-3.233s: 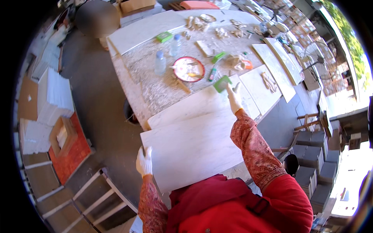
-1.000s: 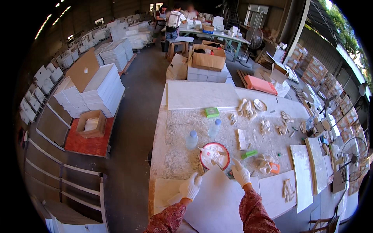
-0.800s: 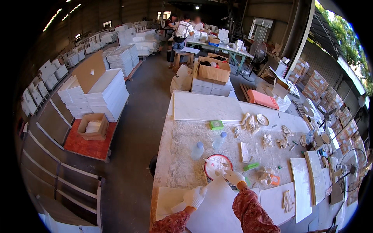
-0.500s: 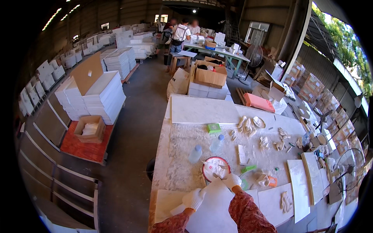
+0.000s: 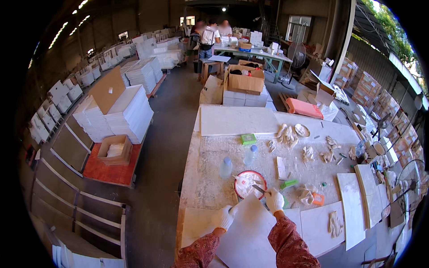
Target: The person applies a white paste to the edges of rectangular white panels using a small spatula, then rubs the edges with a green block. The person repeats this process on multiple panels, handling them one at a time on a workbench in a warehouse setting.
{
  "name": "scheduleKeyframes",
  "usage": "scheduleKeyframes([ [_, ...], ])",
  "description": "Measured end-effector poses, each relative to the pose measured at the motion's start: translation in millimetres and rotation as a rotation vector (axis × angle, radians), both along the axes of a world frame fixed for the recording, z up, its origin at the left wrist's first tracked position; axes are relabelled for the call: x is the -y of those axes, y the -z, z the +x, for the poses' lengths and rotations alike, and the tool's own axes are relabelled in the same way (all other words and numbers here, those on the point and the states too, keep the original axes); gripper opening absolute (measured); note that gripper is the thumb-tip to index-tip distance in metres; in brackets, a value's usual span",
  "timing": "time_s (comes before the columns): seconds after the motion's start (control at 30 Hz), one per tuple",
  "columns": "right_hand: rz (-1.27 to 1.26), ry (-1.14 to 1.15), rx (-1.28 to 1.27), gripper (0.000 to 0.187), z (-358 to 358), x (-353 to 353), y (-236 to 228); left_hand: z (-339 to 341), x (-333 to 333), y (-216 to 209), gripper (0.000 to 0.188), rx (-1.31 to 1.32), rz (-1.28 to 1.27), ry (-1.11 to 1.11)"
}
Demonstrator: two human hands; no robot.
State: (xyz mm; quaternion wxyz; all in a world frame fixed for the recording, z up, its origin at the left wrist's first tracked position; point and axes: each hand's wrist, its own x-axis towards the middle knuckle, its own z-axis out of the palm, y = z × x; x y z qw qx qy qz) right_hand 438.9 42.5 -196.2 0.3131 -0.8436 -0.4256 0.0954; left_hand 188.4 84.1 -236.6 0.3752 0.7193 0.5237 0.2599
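Observation:
My right hand (image 5: 274,200), in a white knit glove, is closed on a putty knife (image 5: 258,188). Its dark blade points left over the near rim of a red-rimmed bowl (image 5: 264,179). White paste (image 5: 243,183) fills part of that bowl, and a small grey piece shows at the paste's right side. My gloved left hand (image 5: 223,217) is closed at the left edge of a white panel (image 5: 250,232), its fingertips partly hidden. The panel lies between my forearms, one corner pointing toward the bowl.
Two clear bottles (image 5: 226,167) stand behind the bowl. A green box (image 5: 248,139), loose gloves (image 5: 308,153) and an orange box (image 5: 317,198) lie about the dusty worktable (image 5: 214,187). More panels (image 5: 351,210) rest at right. People (image 5: 209,35) stand at a far table.
My right hand has moved right and up with the putty knife, away from the panel's corner. My left hand stays at the panel edge. The view has shifted slightly.

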Motion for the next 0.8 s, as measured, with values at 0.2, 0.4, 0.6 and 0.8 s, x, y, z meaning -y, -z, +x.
scheduleKeyframes([
  [0.2, 0.075, -0.013, -0.411, 0.027, 35, 7, 36, 9, 0, 1, 0.042, -0.058, -0.072, 0.029],
  [0.4, 0.002, -0.026, -0.440, 0.028, 28, -6, 23, 19, -5, -7, 0.040, -0.188, -0.005, 0.030],
  [0.6, -0.134, -0.078, -0.315, 0.026, 25, -20, 17, 19, -11, 25, 0.040, -0.180, -0.038, 0.045],
  [0.8, -0.183, -0.134, -0.226, 0.027, 26, -34, 27, 20, -11, 26, 0.041, -0.193, -0.005, 0.029],
])
